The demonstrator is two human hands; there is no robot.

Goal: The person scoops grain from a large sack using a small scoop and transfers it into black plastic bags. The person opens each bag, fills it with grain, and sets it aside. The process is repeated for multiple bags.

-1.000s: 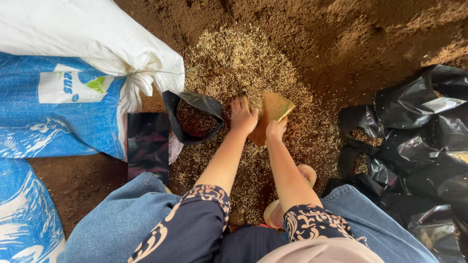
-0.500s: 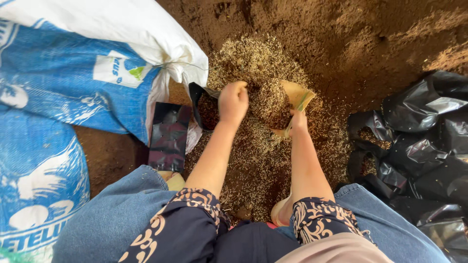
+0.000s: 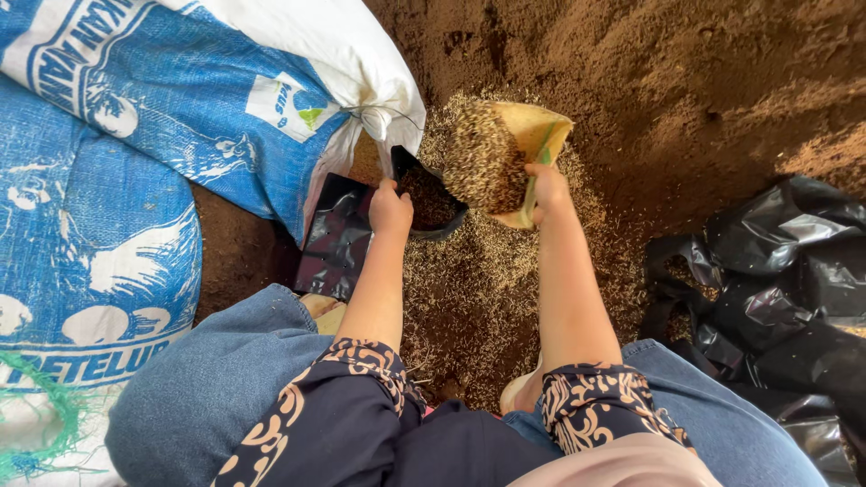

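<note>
Blue-and-white woven sacks [image 3: 153, 117] are piled to the left of the left hand [image 3: 390, 209], with a bit of green netting [image 3: 41, 433] at the far lower left. Flat empty black plastic bags [image 3: 336, 236] are lain just left of and below that hand. The left hand is closed on the near rim of an open black plastic bag [image 3: 431, 200], pinched shut around the edge so the mouth is held open; brown mix is seen inside. Just right of it, a yellowish scoop [image 3: 528, 144] heaped with rice husk [image 3: 485, 167] is gripped by the right hand [image 3: 547, 188], fingers wrapped tight on its near edge; the scoop is tilted toward the bag mouth, touching or just above it, cannot be told. Loose husk [image 3: 478, 298] is spread on brown soil [image 3: 704, 81] below both hands. Filled black bags [image 3: 776, 261] are bunched well to the right of the right hand. Denim knees and patterned dark sleeves are seen at the bottom.
</note>
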